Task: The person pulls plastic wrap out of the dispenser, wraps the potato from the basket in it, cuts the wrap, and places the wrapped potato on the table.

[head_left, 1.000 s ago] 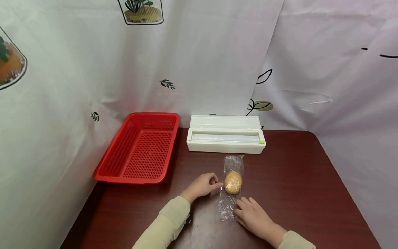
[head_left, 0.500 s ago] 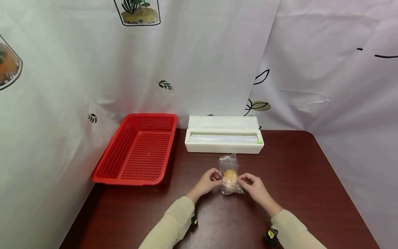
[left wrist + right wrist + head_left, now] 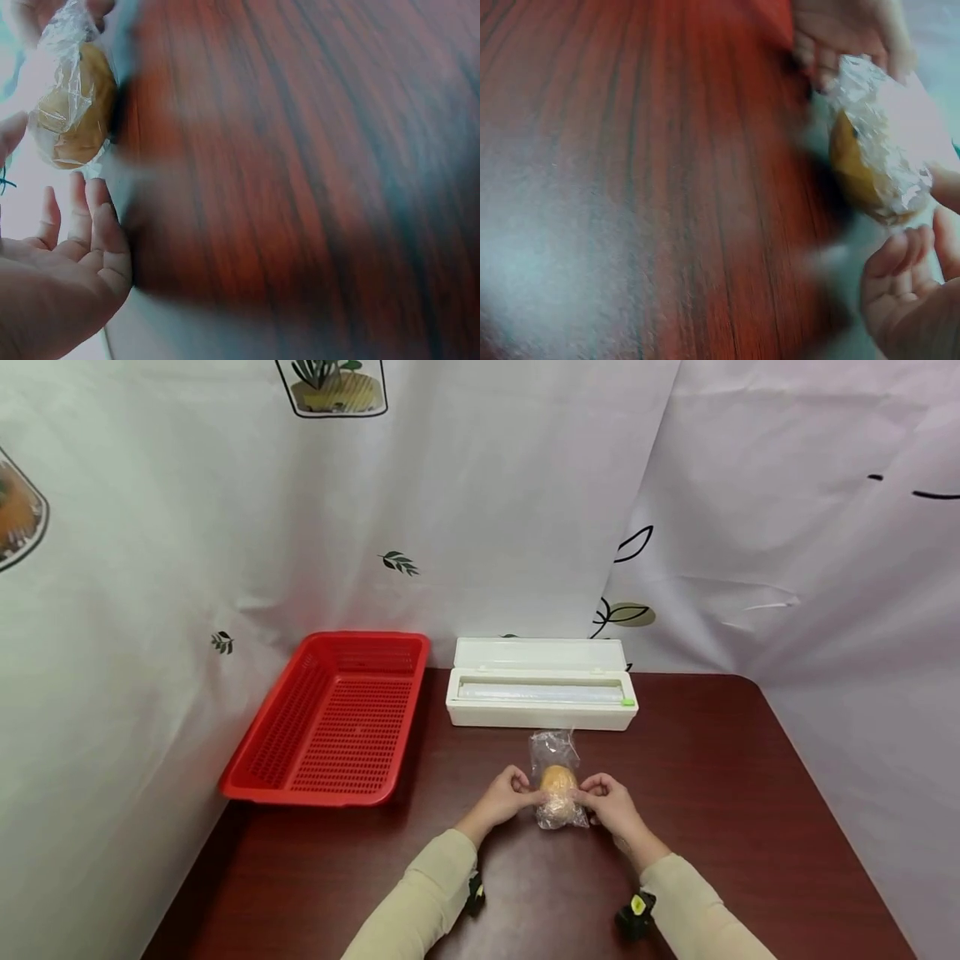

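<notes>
A rounded yellow-brown thing, much like a potato (image 3: 557,779), lies on the table in clear cling film (image 3: 553,747). The film is folded up over its near half, and a loose crinkled end sticks out on the far side. My left hand (image 3: 506,795) is at its left side, thumb stretched to the film and the other fingers loosely bent. On the right side, my right hand (image 3: 611,803) touches the film with its thumb. In the right wrist view the fingers of the right hand (image 3: 911,289) sit just below the wrapped potato (image 3: 855,165), apart from the thumb.
Behind the hands stands a white cling film dispenser (image 3: 540,717), its lid raised, a roll inside and a green slider (image 3: 627,702) at its right end. A red perforated basket (image 3: 397,760) stands at the left on the dark wooden table (image 3: 750,793). Patterned cloth hangs behind.
My right hand has moved up from the film's near end to the potato's right side. The near flap of film has been folded over the potato. The left hand has shifted slightly.
</notes>
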Demonstrator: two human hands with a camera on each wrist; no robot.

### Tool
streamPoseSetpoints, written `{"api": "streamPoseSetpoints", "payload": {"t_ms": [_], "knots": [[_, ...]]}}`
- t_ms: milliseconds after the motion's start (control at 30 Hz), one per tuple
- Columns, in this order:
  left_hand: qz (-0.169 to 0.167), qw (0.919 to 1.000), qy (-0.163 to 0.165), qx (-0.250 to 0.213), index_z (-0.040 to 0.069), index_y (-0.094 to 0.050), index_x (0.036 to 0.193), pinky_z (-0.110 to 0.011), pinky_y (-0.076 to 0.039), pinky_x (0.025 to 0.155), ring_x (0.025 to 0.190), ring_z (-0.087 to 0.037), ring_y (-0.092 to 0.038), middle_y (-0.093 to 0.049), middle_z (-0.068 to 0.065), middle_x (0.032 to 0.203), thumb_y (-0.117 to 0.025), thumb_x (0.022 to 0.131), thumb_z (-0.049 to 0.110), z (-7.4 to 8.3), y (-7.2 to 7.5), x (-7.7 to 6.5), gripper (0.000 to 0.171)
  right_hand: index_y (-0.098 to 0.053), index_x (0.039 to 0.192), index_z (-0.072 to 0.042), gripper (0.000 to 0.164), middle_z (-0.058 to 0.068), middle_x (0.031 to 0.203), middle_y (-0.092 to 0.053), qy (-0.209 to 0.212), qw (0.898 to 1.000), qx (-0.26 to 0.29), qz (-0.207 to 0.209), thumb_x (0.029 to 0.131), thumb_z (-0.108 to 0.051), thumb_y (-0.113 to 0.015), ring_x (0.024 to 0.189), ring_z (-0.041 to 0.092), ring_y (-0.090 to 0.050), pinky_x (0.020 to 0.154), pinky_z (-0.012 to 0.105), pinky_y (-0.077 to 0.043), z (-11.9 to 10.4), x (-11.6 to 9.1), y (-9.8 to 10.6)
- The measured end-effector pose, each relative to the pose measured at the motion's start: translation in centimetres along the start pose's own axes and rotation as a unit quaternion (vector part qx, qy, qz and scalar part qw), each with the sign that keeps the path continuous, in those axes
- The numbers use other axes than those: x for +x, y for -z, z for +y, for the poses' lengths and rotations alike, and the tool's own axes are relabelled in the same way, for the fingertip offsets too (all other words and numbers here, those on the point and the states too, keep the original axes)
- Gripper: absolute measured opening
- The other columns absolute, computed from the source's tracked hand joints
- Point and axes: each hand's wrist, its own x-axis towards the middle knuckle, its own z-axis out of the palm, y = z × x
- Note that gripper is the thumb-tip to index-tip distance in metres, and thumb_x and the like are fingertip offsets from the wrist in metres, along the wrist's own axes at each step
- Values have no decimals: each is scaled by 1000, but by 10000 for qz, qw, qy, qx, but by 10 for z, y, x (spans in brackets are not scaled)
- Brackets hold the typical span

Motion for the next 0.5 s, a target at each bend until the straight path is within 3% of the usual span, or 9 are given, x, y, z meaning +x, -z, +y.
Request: {"api": "streamPoseSetpoints", "payload": {"t_ms": [100,167,233,300,400,500], "knots": [[-190,9994,220,-192,3,-48,86,-23,-41,53,60,-12,-46,-45,-1,73,-78,73,18,1,3,5,36,-52,91,-1,26,0,71,-49,-53,9979,-193,-610,79,-11,-72,60,12,-46,52,25,-41,-6,7,13],[-354,9968,502,-513,3,-47,91,-26,-44,56,63,-15,-50,-49,-4,77,-77,74,21,4,8,10,39,-49,99,3,32,3,80,-51,-13,9942,-234,-1051,78,-9,-70,68,15,-48,58,27,-43,-13,15,24],[-300,9932,842,-747,4,-47,99,-30,-45,62,70,-19,-53,-53,-8,84,-74,77,28,9,16,18,42,-45,109,5,40,9,90,-53,9,9916,-328,-1249,79,-8,-68,76,18,-50,63,30,-44,-23,26,34],[-100,9909,1055,-825,3,-47,108,-36,-45,71,80,-24,-55,-56,-12,93,-69,82,32,13,23,30,45,-42,118,7,46,16,102,-54,-100,9916,-546,-1166,83,-13,-64,86,23,-53,68,33,-46,-32,38,39],[155,9918,1160,-517,2,-47,119,-40,-44,81,93,-27,-56,-58,-15,103,-62,88,32,17,25,49,45,-42,127,6,56,22,113,-56,-510,9886,-1137,-845,89,-32,-59,96,29,-56,72,36,-49,-40,55,36],[-25,9921,1209,-329,-3,-45,126,-41,-46,83,101,-30,-57,-58,-19,110,-59,91,24,20,18,63,46,-49,125,7,56,22,112,-59,-793,9847,-1425,-617,90,-36,-58,94,28,-59,71,36,-50,-41,67,27]]}}
